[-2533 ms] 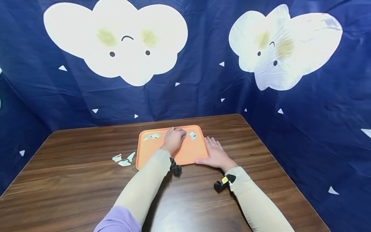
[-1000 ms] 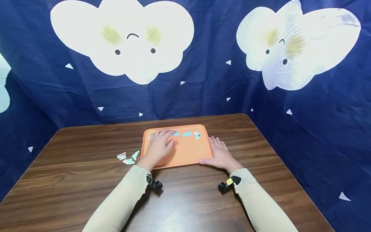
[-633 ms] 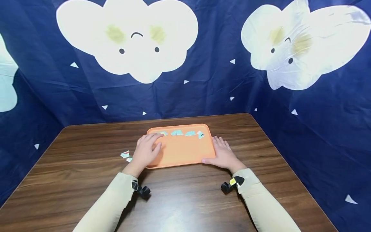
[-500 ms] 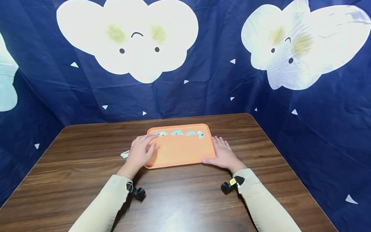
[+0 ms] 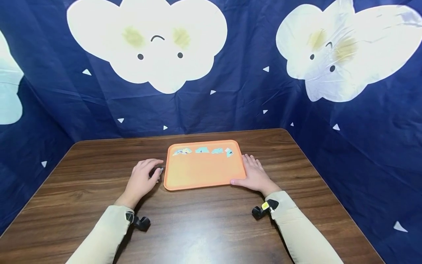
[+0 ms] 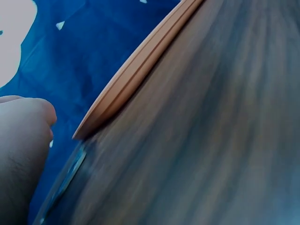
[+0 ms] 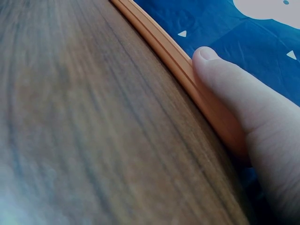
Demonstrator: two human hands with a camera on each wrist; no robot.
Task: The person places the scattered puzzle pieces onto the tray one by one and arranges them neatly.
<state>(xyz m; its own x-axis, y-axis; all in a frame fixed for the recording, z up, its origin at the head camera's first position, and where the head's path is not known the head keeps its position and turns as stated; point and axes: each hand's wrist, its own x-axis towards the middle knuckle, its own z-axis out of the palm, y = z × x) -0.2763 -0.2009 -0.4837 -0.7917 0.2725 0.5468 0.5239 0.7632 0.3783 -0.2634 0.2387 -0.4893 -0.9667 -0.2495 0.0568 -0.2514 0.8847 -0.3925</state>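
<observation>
An orange tray lies on the table, with several jagged light-blue printed paper pieces in a row along its far side. My left hand is just left of the tray, fingers loosely bent over loose paper pieces that it mostly hides. In the left wrist view one flat piece lies on the table beside the fingers, apart from them. At the tray's right end, my right hand rests with its fingers extended along the outside. Its thumb touches the rim near the front corner.
The brown wooden table has a dark blue cloth with white clouds hanging behind it and at its sides. A small camera is strapped to each wrist.
My left hand has moved from over the tray, leftward past the row of pieces, to the loose pieces beside the tray. The right hand has stayed at the tray's right end.
</observation>
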